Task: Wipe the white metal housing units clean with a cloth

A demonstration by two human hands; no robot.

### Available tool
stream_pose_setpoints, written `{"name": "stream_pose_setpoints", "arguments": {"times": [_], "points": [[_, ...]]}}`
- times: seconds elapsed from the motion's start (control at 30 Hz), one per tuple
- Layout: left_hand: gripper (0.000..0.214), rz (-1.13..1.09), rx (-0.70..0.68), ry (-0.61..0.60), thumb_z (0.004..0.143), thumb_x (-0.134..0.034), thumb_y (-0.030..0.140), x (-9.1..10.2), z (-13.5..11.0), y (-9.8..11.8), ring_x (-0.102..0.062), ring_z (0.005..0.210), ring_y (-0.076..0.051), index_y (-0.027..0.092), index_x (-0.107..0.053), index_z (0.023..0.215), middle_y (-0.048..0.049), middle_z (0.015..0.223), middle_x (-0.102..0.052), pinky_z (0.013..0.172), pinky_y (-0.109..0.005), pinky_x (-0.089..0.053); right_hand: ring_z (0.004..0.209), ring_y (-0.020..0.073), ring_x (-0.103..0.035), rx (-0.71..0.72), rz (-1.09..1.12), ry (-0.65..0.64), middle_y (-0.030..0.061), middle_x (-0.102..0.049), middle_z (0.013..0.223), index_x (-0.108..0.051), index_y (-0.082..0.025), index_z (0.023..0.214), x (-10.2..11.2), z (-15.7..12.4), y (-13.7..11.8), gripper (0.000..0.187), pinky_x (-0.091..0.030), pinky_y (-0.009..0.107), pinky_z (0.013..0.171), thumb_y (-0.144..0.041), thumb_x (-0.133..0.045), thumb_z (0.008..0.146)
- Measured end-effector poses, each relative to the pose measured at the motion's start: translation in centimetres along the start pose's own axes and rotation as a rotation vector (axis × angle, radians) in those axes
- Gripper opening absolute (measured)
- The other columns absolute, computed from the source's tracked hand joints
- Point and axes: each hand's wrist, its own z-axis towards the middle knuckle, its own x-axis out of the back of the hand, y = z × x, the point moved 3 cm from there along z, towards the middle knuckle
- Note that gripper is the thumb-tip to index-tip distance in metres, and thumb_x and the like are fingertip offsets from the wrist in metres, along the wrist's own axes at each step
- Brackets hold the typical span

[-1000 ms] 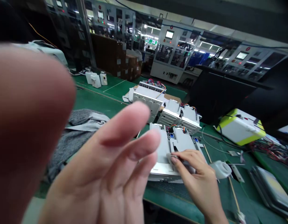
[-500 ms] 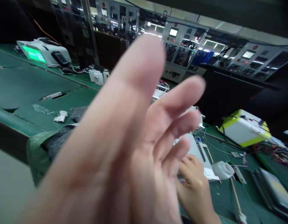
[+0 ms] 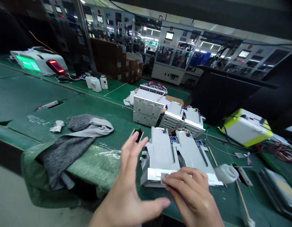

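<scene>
**Right hand (image 3: 190,197) pinch small cloth, left hand (image 3: 127,189) open**

Long green-topped work counter (image 3: 72,104) runs across a factory hall, w/ grey-white machine cabinets (image 3: 169,56) far behind it. On the counter, directly before the person, lie two white sheet-metal housings (image 3: 162,154) side by side, w/ coloured wires between them. More white metal units (image 3: 148,105) stand just behind. On the left lies crumpled grey fabric (image 3: 65,151); on the right sits a white box w/ lime-green edges (image 3: 245,132).

Right hand's fingers (image 3: 183,179) hold a small pale cloth piece (image 3: 163,178) on the front edge of the left housing: grip is narrow, holding the cloth. Left hand is in the air beside the housings, grip wide, holding nothing, fingertips near a small black square part w/ green top (image 3: 137,135).
</scene>
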Motion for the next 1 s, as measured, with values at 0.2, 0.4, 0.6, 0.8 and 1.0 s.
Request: {"name": "stream_pose_setpoints", "arguments": {"times": [0.2, 0.4, 0.6, 0.8, 1.0], "points": [[0.107, -0.036, 0.05, -0.153, 0.064, -0.083, 0.031, -3.5, 1.7, -3.4, -0.027, 0.142, -0.031, 0.031, -0.016, 0.148, -0.0104, 0.15, -0.023, 0.115, -0.051, -0.033, 0.088, 0.0193, -0.054, -0.15, -0.001, 0.133, 0.001, -0.069, 0.085, -0.067, -0.02, 0.097, -1.3, 1.3, 0.0, 0.015, -0.036, 0.035, 0.082, -0.01, -0.062, 0.087], [0.111, -0.156, -0.081, -0.113, 0.059, -0.087, 0.037, -4.1, 1.6, -5.5, -0.024, 0.143, -0.035, 0.03, -0.02, 0.147, -0.0124, 0.151, -0.018, 0.116, -0.052, -0.029, 0.09, 0.0177, -0.055, 0.039, -0.085, 0.023, -0.0005, -0.07, 0.092, -0.067, -0.021, 0.105, -0.9, 0.1, 0.5, 0.022, -0.036, 0.031, 0.081, -0.012, -0.066, 0.085], [0.118, -0.241, -0.044, -0.018, 0.052, -0.087, 0.059, -5.7, 0.5, -6.7, -0.024, 0.142, -0.04, 0.036, -0.019, 0.146, -0.0121, 0.148, -0.021, 0.113, -0.06, -0.028, 0.09, 0.0182, -0.056, -0.021, -0.102, 0.042, 0.0002, -0.07, 0.09, -0.068, -0.022, 0.104, -1.0, 0.7, 1.5, 0.02, -0.037, 0.032, 0.083, -0.014, -0.065, 0.086], [0.109, -0.236, -0.051, 0.005, 0.059, -0.086, 0.05, -6.0, 0.3, -6.2, -0.024, 0.142, -0.039, 0.033, -0.022, 0.145, -0.0125, 0.148, -0.022, 0.113, -0.059, -0.028, 0.089, 0.0161, -0.057, 0.084, -0.093, -0.002, -0.002, -0.071, 0.09, -0.069, -0.022, 0.106, -0.2, 0.1, 1.1, 0.026, -0.039, 0.028, 0.082, -0.011, -0.066, 0.083], [0.114, -0.225, -0.064, 0.01, 0.055, -0.083, 0.064, -6.0, 0.4, -6.4, -0.027, 0.14, -0.038, 0.033, -0.021, 0.146, -0.013, 0.147, -0.025, 0.113, -0.058, -0.029, 0.09, 0.0173, -0.055, 0.03, -0.09, 0.028, 0.0002, -0.071, 0.093, -0.068, -0.02, 0.105, -0.2, 0.2, 1.2, 0.023, -0.039, 0.03, 0.083, -0.01, -0.064, 0.085]]}}
